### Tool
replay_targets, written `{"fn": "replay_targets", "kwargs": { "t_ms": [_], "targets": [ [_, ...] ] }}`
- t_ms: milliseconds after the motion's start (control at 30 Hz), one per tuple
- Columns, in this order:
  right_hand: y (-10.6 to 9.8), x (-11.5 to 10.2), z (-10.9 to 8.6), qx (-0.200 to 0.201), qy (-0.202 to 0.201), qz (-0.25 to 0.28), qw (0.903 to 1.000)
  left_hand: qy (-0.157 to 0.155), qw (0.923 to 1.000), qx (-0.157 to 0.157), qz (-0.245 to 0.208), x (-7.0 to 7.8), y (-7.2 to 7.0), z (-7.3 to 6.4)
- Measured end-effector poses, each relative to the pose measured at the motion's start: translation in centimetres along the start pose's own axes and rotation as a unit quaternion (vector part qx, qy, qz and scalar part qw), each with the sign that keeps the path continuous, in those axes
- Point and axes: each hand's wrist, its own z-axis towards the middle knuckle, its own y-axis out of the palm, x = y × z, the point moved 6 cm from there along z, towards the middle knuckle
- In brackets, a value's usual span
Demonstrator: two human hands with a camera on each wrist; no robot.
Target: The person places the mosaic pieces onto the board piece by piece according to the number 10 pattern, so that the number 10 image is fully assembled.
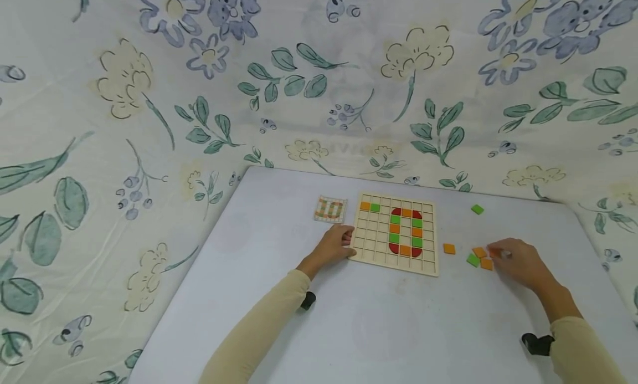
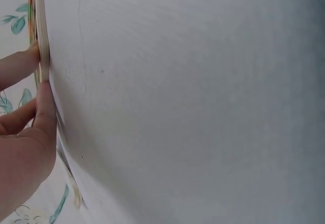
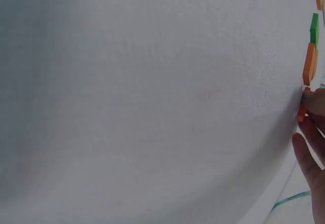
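A square wooden grid board (image 1: 369, 234) lies on the white table. Red, orange and green tiles form a closed oval ring right of its middle. Near its upper left, an orange tile (image 1: 365, 206) and a green tile (image 1: 375, 208) sit side by side. My left hand (image 1: 331, 248) holds the board's left edge, its thumb at the near corner. Over to the right, my right hand (image 1: 518, 262) pinches an orange tile (image 3: 301, 113) between thumb and finger. Beside those fingertips lies a small group of orange and green tiles (image 1: 473, 259).
A small pattern card (image 1: 330, 209) showing a "10" lies left of the board. One loose orange tile (image 1: 449, 249) is just right of the board, and a green tile (image 1: 477, 209) lies farther back. Floral cloth (image 1: 299, 118) hangs behind the table (image 1: 399, 328).
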Motion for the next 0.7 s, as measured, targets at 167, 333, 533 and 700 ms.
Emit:
{"fn": "replay_targets", "kwargs": {
  "t_ms": [167, 333, 533, 700],
  "targets": [
    [0.0, 0.0, 0.5, -0.001, 0.008, 0.005, 1.0, -0.005, 1.0, -0.001, 0.002, 0.0, 0.0, 0.0],
    [0.2, -1.2, 1.5, 0.042, -0.004, 0.028, 0.9987, -0.01, 0.9999, 0.002, 0.004, 0.1, -0.3, -0.2],
    [1.4, -5.5, 4.4, 0.058, -0.022, 0.074, 0.9954, -0.011, 0.9999, 0.005, 0.004, -0.2, -0.3, 0.0],
    [2.8, -10.2, 6.9, 0.063, -0.083, 0.093, 0.9902, -0.008, 1.0, -0.001, 0.001, -0.2, 0.1, 0.1]
  ]
}}
